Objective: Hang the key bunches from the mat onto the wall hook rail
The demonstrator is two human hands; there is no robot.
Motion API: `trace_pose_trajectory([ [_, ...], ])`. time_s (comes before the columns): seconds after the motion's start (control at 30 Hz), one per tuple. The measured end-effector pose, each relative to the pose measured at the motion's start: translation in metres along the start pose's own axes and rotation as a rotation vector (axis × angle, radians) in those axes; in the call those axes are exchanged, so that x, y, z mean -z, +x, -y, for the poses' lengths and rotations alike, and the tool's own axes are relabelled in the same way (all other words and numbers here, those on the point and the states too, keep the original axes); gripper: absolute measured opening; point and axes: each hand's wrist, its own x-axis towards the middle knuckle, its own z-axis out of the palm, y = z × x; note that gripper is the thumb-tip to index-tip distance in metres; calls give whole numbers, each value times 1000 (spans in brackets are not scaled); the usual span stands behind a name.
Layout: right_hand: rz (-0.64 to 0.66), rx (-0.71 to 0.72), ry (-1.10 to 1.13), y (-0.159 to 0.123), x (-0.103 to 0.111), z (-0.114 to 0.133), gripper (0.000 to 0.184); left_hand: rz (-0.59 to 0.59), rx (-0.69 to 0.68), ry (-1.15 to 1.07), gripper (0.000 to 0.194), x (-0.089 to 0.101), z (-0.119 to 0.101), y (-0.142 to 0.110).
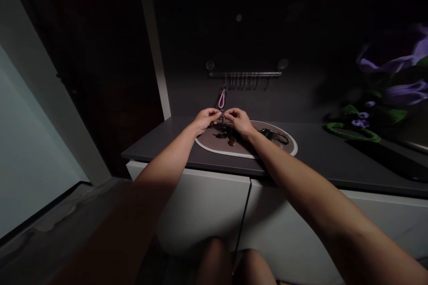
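While left hand (203,121) and right hand (240,121) hold key ring (222,111) | pinched between their fingertips

Head camera: is looking from the person's head, forward and down, over the knees (216,260).
Forearms (172,158): are stretching away from the lens, lying close to it.
Left hand (205,121) and right hand (239,121): are sitting farther off, near the centre.
Tabletop (314,142): is being viewed from above at a slant.
Wall (187,75): is facing the lens, behind the tabletop.
Flowers (406,93): are running past the right edge.
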Motion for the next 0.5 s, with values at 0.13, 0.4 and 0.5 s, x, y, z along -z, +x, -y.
trace_pose_trajectory([
  [0.13,-1,28,-31,3,2,-4,15,-5,-6,21,28,-2,-1,0],
  [0.4,-29,146,-42,7,8,-8,18,-18,-22,-24,39,-5,3,1],
  [0.5,-78,129,-12,11,10,-6,18,-39,-25,-8,37,-6,4,2],
])
